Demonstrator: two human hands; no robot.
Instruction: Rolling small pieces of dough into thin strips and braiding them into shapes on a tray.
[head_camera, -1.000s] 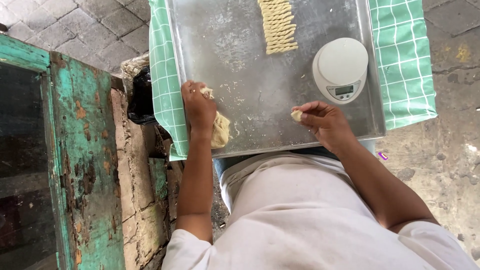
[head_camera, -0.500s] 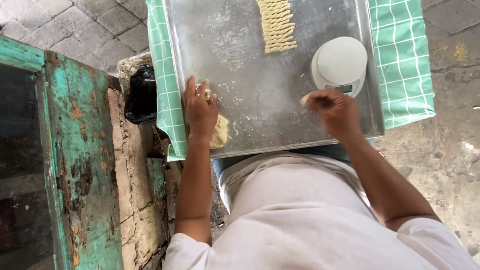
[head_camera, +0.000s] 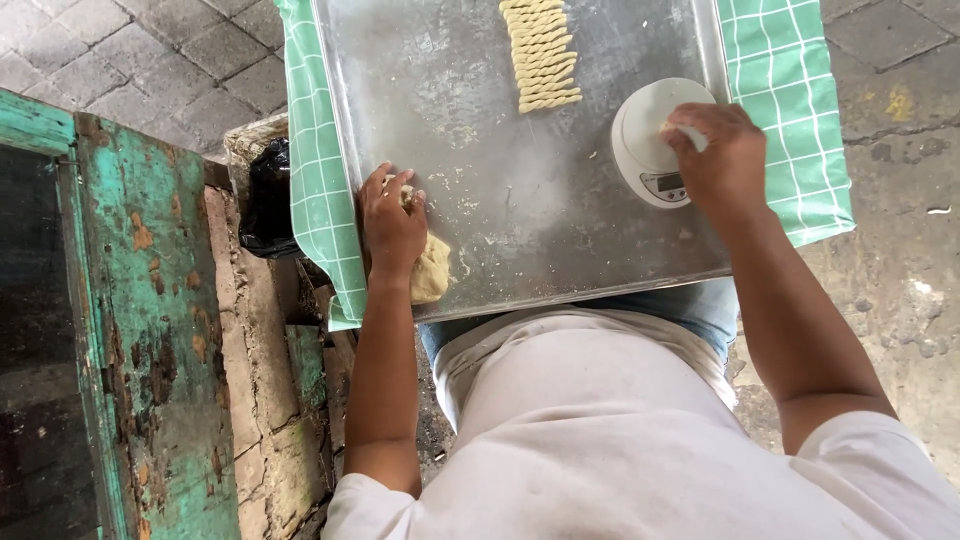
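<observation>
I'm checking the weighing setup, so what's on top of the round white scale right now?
The right hand rests over the scale, fingers pinching a small pale dough piece. The hand covers part of the platform.

Person, seen from above: white short-sleeved T-shirt (head_camera: 600, 430), loose over the belly, sleeves ending above the elbows. Blue jeans (head_camera: 690, 305) showing below the hem. Forearms bare; left hand (head_camera: 392, 222) and right hand (head_camera: 722, 150) without gloves.

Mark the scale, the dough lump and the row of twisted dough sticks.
scale (head_camera: 643, 130): head view, on the bare white platform left of the right hand.
dough lump (head_camera: 433, 270): head view, on the part showing beside the left hand.
twisted sticks (head_camera: 543, 55): head view, middle of the row.
</observation>
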